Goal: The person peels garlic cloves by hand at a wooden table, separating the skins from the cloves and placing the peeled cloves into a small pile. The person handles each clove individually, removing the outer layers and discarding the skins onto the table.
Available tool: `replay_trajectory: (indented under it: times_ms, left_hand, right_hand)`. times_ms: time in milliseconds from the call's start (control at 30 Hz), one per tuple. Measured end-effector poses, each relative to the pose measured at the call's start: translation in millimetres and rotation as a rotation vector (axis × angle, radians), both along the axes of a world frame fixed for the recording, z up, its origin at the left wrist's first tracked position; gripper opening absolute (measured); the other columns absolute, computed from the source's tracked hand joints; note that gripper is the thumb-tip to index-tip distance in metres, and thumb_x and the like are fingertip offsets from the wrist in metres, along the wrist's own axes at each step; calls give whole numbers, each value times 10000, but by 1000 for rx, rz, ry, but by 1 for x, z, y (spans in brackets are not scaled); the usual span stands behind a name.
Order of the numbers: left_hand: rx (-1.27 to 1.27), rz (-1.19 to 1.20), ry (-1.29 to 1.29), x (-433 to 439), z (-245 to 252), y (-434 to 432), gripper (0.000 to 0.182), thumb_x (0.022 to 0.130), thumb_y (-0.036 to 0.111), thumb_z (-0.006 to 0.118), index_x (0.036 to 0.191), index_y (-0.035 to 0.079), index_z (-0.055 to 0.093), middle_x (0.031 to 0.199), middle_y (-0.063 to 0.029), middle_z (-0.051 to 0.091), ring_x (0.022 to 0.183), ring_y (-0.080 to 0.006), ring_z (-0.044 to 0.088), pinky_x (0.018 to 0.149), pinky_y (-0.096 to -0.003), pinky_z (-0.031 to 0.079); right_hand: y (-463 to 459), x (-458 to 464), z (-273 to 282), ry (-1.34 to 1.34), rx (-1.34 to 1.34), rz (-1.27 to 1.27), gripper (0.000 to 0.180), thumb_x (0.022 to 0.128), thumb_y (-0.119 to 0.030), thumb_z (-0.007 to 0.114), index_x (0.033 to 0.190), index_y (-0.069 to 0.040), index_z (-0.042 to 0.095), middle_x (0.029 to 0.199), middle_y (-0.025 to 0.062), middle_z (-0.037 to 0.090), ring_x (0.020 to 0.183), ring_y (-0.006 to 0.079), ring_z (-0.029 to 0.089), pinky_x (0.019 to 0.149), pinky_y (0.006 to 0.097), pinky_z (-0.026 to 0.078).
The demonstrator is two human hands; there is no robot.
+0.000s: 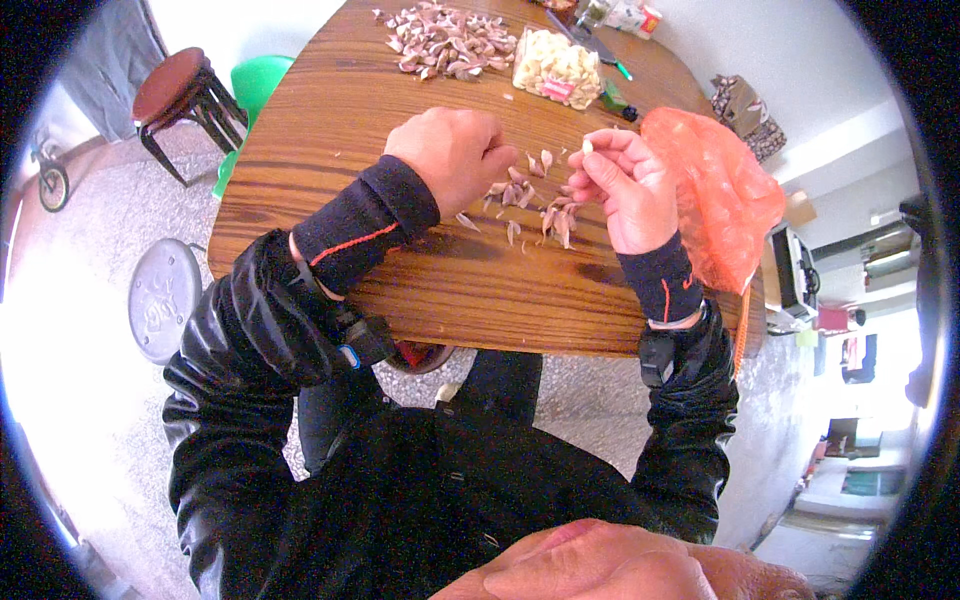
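My right hand (634,184) pinches a small pale peeled garlic clove (587,148) between thumb and fingertips. My left hand (454,161) hovers over the wooden table (480,300) with its fingers curled under; the back of the hand hides whatever may be in them. Between the two hands lie several purplish garlic cloves or skins (559,219). Farther back, a clear plastic container (559,67) is heaped with peeled cloves. To its left spreads a large pile of purple-white garlic pieces (450,41), either unpeeled cloves or skins.
A crumpled orange plastic bag (720,195) rests at the table's right side, against my right forearm. Behind the container are a dark flat object with a green tip (624,71) and small packages (634,19). Stools (169,86) stand left of the table.
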State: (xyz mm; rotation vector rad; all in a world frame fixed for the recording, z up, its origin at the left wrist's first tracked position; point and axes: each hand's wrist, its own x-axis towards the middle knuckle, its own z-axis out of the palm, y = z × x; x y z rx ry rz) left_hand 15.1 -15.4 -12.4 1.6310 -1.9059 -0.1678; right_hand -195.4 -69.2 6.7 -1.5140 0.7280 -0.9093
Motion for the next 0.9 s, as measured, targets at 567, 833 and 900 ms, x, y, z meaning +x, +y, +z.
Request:
replay_trajectory:
  times_ms: [567, 833, 900]
  left_hand:
    - [-55, 0, 59, 4, -10, -9, 197, 799, 227, 521, 820, 61, 623, 856, -166, 636, 826, -345, 611, 716, -444, 496]
    - [14, -31, -4, 6, -12, -12, 192, 814, 248, 533, 888, 104, 636, 836, -152, 640, 798, -334, 615, 709, -429, 492]
    - [-31, -87, 5, 6, -16, -12, 200, 809, 265, 554, 885, 99, 635, 825, -144, 642, 787, -327, 619, 707, -422, 493]
  right_hand:
    - [-170, 36, 29, 482, -410, -461, 156, 781, -98, 642, 931, -55, 631, 748, 23, 652, 562, 77, 594, 458, 217, 461]
    - [-163, 23, 23, 437, -400, -494, 148, 786, -100, 640, 929, -62, 637, 754, 31, 654, 557, 96, 601, 461, 229, 480]
    - [-146, 14, 22, 384, -418, -379, 184, 807, -137, 626, 972, -57, 621, 783, 37, 654, 594, 91, 606, 473, 217, 477]
